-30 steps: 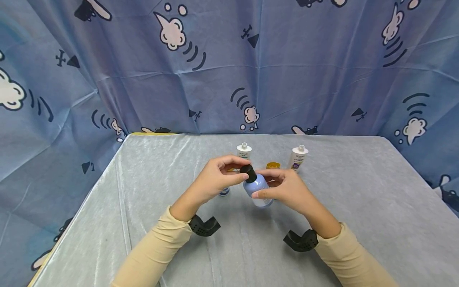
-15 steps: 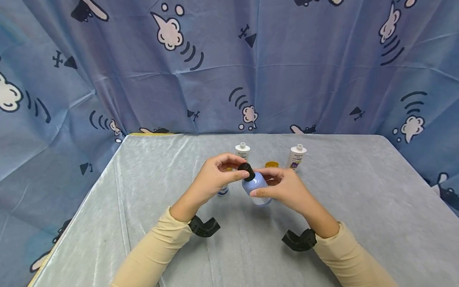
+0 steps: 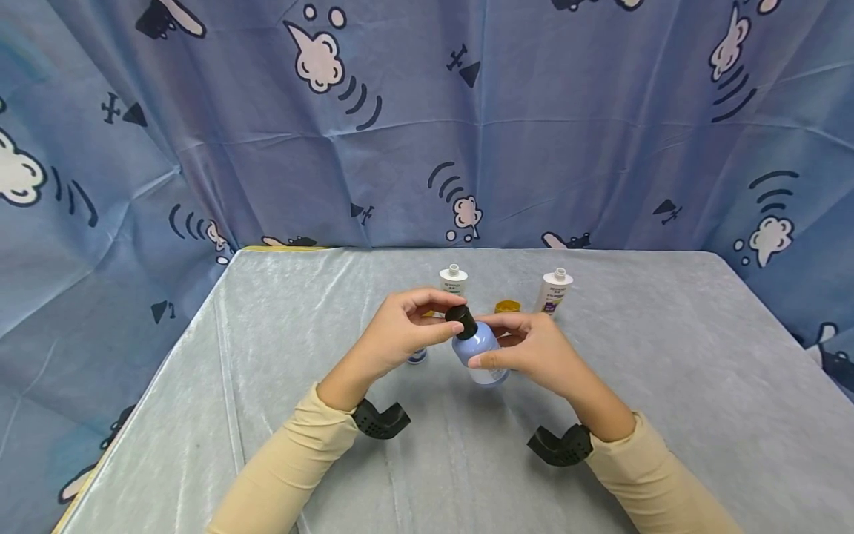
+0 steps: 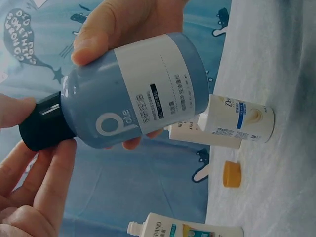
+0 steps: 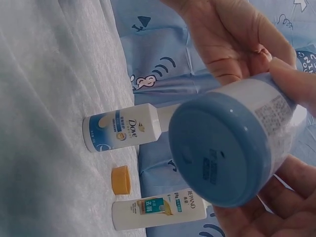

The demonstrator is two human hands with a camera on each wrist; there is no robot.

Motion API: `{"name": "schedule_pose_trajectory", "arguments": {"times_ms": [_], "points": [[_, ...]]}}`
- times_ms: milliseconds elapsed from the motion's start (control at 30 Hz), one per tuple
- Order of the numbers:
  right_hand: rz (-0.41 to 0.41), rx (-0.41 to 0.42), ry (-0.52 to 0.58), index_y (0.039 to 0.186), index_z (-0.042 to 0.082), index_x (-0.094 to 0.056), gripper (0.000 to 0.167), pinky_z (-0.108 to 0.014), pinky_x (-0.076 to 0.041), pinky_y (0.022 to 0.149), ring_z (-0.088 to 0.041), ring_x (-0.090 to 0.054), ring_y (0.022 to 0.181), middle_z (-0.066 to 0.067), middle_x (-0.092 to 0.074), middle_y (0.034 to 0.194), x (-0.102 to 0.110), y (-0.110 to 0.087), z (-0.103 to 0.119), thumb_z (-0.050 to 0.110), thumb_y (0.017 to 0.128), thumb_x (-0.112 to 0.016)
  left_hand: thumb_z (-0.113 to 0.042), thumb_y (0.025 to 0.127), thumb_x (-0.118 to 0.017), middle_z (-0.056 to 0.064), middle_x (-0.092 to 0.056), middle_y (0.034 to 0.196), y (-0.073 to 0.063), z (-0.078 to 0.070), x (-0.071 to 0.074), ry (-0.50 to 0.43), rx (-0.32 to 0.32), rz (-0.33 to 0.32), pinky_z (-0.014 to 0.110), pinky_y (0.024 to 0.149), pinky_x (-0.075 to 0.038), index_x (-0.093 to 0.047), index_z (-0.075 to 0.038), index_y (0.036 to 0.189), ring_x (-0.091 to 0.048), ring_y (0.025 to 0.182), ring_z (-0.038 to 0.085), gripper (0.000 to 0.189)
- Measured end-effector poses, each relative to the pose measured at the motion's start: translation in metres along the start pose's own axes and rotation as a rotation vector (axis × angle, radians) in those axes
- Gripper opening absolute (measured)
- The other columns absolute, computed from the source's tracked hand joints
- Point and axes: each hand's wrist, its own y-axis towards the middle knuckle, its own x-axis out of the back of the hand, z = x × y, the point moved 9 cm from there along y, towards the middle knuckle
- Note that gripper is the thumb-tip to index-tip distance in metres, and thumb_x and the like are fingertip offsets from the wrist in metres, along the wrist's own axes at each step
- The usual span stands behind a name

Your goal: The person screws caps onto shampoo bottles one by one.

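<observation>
A light blue bottle (image 3: 477, 345) with a white label is held tilted above the table, its neck towards the upper left. My left hand (image 3: 402, 326) pinches the black cap (image 4: 47, 121) on its neck between thumb and fingers. Around the bottle's body curl the thumb and fingers of my right hand (image 3: 530, 345). Seen in the right wrist view, the bottle's blue base (image 5: 217, 148) faces the camera. The cap sits against the bottle's shoulder; whether it is loose or tight cannot be told.
Behind the hands stand two capless white bottles, one left (image 3: 454, 280) and one right (image 3: 555, 289). A yellow cap (image 3: 507, 305) is by the right hand. A Dove bottle (image 5: 123, 128) and another yellow cap (image 5: 121, 180) show in the right wrist view. A patterned blue curtain (image 3: 400, 148) hangs behind.
</observation>
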Motion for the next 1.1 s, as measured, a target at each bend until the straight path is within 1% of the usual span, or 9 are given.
{"name": "schedule_pose_trajectory", "arguments": {"times_ms": [100, 233, 433, 667, 800, 867, 967, 1033, 1100], "points": [[0.021, 0.004, 0.011, 0.122, 0.002, -0.069, 0.054, -0.030, -0.059, 0.076, -0.018, -0.072, 0.088, -0.018, -0.070, 0.112, -0.001, -0.001, 0.000, 0.018, 0.074, -0.088, -0.002, 0.086, -0.074, 0.017, -0.069, 0.118, -0.002, -0.002, 0.001, 0.013, -0.006, -0.002, 0.030, 0.085, -0.060, -0.069, 0.002, 0.119, -0.072, 0.090, 0.011, 0.034], [0.055, 0.018, 0.023, 0.123, 0.001, -0.069, 0.055, -0.030, -0.060, 0.076, -0.018, -0.073, 0.090, -0.018, -0.070, 0.113, -0.002, -0.002, 0.001, 0.017, 0.074, -0.088, -0.002, 0.084, -0.076, 0.017, -0.071, 0.114, -0.003, -0.007, 0.001, 0.019, -0.034, 0.006, 0.032, 0.083, -0.061, -0.071, 0.002, 0.116, -0.073, 0.087, 0.013, 0.032], [0.090, 0.041, 0.030, 0.121, 0.001, -0.070, 0.053, -0.030, -0.060, 0.077, -0.018, -0.073, 0.092, -0.018, -0.071, 0.115, -0.002, -0.003, 0.003, 0.016, 0.073, -0.088, 0.004, 0.082, -0.075, 0.018, -0.070, 0.112, -0.004, -0.010, -0.002, -0.023, -0.073, 0.039, 0.030, 0.081, -0.061, -0.069, 0.008, 0.116, -0.073, 0.082, 0.010, 0.034], [0.160, 0.059, 0.094, 0.119, -0.005, -0.069, 0.052, -0.033, -0.061, 0.075, -0.014, -0.073, 0.089, -0.014, -0.074, 0.107, -0.006, -0.004, 0.004, 0.013, 0.073, -0.087, 0.005, 0.081, -0.077, 0.014, -0.071, 0.107, -0.004, -0.014, -0.004, -0.043, -0.127, 0.057, 0.030, 0.080, -0.062, -0.066, 0.015, 0.113, -0.072, 0.080, 0.013, 0.035], [0.202, 0.088, 0.131, 0.119, -0.009, -0.067, 0.053, -0.031, -0.060, 0.077, -0.011, -0.072, 0.090, -0.011, -0.075, 0.104, -0.010, -0.004, 0.007, 0.012, 0.075, -0.085, 0.005, 0.080, -0.076, 0.011, -0.071, 0.107, -0.005, -0.012, -0.002, -0.046, -0.112, 0.047, 0.031, 0.081, -0.061, -0.068, 0.013, 0.113, -0.072, 0.081, 0.012, 0.034], [0.217, 0.094, 0.160, 0.120, -0.012, -0.065, 0.054, -0.030, -0.060, 0.078, -0.011, -0.072, 0.092, -0.007, -0.075, 0.103, -0.012, -0.004, 0.008, 0.011, 0.075, -0.084, 0.004, 0.080, -0.077, 0.011, -0.071, 0.109, -0.005, -0.010, -0.001, -0.060, -0.096, 0.040, 0.030, 0.081, -0.061, -0.069, 0.011, 0.113, -0.072, 0.084, 0.011, 0.034], [0.224, 0.097, 0.201, 0.121, -0.015, -0.063, 0.055, -0.030, -0.060, 0.079, -0.010, -0.073, 0.093, 0.002, -0.076, 0.101, -0.013, -0.004, 0.007, 0.008, 0.076, -0.083, -0.008, 0.079, -0.082, 0.009, -0.072, 0.111, -0.004, -0.007, -0.001, -0.101, -0.083, 0.042, 0.028, 0.082, -0.060, -0.069, 0.010, 0.113, -0.071, 0.090, 0.011, 0.041], [0.229, 0.096, 0.227, 0.122, -0.017, -0.061, 0.057, -0.029, -0.060, 0.079, -0.010, -0.073, 0.094, 0.008, -0.075, 0.100, -0.013, -0.005, 0.007, 0.008, 0.076, -0.083, -0.022, 0.075, -0.088, 0.007, -0.072, 0.110, -0.003, -0.006, -0.001, -0.128, -0.082, 0.049, 0.025, 0.082, -0.059, -0.068, 0.010, 0.114, -0.069, 0.095, 0.011, 0.054], [0.236, 0.100, 0.244, 0.122, -0.018, -0.059, 0.058, -0.029, -0.060, 0.080, -0.011, -0.073, 0.095, 0.010, -0.075, 0.100, -0.014, -0.005, 0.008, 0.009, 0.077, -0.083, -0.034, 0.070, -0.091, 0.003, -0.072, 0.109, -0.002, -0.005, -0.002, -0.143, -0.081, 0.057, 0.023, 0.083, -0.058, -0.066, 0.010, 0.115, -0.068, 0.098, 0.010, 0.068]]}}
